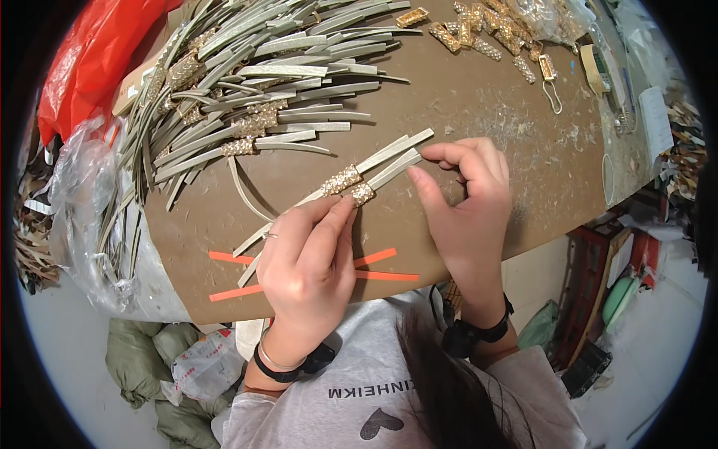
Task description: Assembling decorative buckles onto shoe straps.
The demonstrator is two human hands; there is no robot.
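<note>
Two narrow pale grey-green straps lie slanting side by side, each with a gold glittery sleeve round it. My left hand pinches the nearer strap at its gold sleeve, partly covering it. Just beyond, the other strap and its gold sleeve rest on the brown work surface. At the nearer strap's upper right end is my right hand, thumb and forefinger apart, fingertips at or touching that end. Orange strips form crossing marks below my left hand.
A large heap of similar straps with gold sleeves fills the far left. Loose gold sleeves lie at the far right, near a tape roll. Red plastic and clear plastic border the left side. Fibre scraps litter the surface.
</note>
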